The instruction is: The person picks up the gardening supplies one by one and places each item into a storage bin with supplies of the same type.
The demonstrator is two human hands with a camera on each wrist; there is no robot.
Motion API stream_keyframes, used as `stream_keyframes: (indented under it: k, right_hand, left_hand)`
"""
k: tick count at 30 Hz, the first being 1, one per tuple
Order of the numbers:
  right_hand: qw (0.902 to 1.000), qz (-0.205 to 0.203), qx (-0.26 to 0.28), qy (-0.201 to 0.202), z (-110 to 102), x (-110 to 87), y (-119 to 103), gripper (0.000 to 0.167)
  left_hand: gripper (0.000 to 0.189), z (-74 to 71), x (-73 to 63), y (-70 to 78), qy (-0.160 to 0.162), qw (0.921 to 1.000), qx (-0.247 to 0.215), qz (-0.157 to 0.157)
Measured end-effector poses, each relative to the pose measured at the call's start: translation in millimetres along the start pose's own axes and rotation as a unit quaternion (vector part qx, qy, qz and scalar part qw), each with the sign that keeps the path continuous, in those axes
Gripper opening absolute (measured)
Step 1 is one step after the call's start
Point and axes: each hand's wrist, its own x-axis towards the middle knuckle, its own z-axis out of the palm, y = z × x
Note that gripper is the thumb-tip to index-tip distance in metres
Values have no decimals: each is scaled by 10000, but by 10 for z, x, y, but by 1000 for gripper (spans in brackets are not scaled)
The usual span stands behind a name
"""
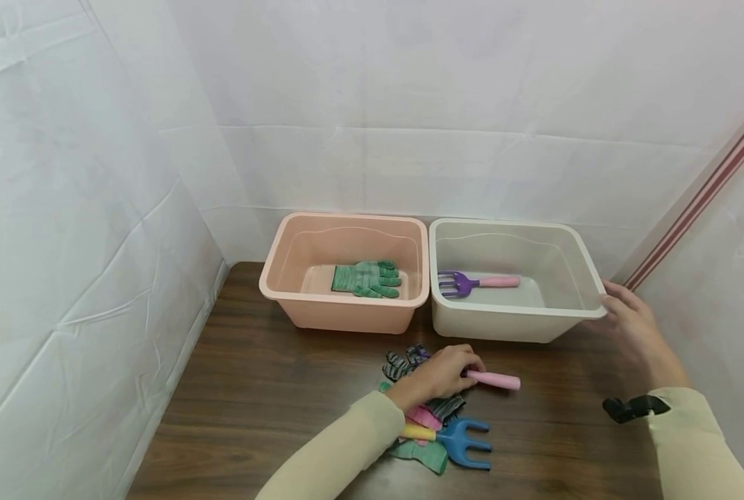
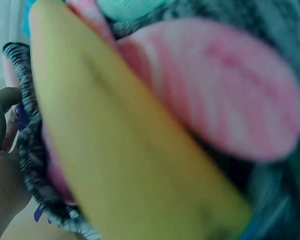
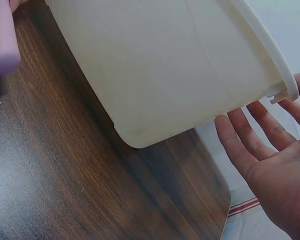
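Observation:
My left hand (image 1: pixel 443 373) grips a garden tool by its pink handle (image 1: pixel 495 380), over a pile of gloves; the tool's head is mostly hidden, with bits of purple showing. Beneath lie a grey-black striped glove (image 1: pixel 397 367), a pink glove (image 2: pixel 225 85) and a green glove (image 1: pixel 423 453). Across them rests a blue fork (image 1: pixel 465 442) with a yellow handle (image 2: pixel 120 145). On the right, my right hand (image 1: pixel 631 323) holds the cream bin (image 1: pixel 503 325) at its right end, thumb at the rim and fingers against the outer wall (image 3: pixel 140 75).
Inside the cream bin lies a purple fork (image 1: pixel 462 283) with a pink handle. A peach bin (image 1: pixel 346 312) stands beside it on the left, holding a green glove (image 1: pixel 367 279). Behind both bins hangs a white cloth wall (image 1: pixel 372 167). The wooden table (image 1: pixel 253 389) extends forward.

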Motion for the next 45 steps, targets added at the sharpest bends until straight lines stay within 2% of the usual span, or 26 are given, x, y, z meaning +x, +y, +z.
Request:
stream_keyframes:
  k: [7,22,29,37,45]
  right_hand:
    - [10000,-27,84,7,20,2,8,40]
    - [9999,71,-53,55,-23,-32,1,35]
    - [9996,58,280,-47,-18,-16,-2,31]
    - [9995,-1,316,-92,15,-3,-13,31]
    - [9999,64,86,-22,11,-5,-7,31]
  left_hand:
    - [20,-143,-37,46,-64,9998,78,194]
    - [20,-507,-147,223,-244,9992,-32,303]
    - [20,-637,-167,301,-232,9987,-108,448]
    - [22,-764,-186,376,-121,9979,-48,630]
    - [23,-816,-208,367,-123,9986,-152,499]
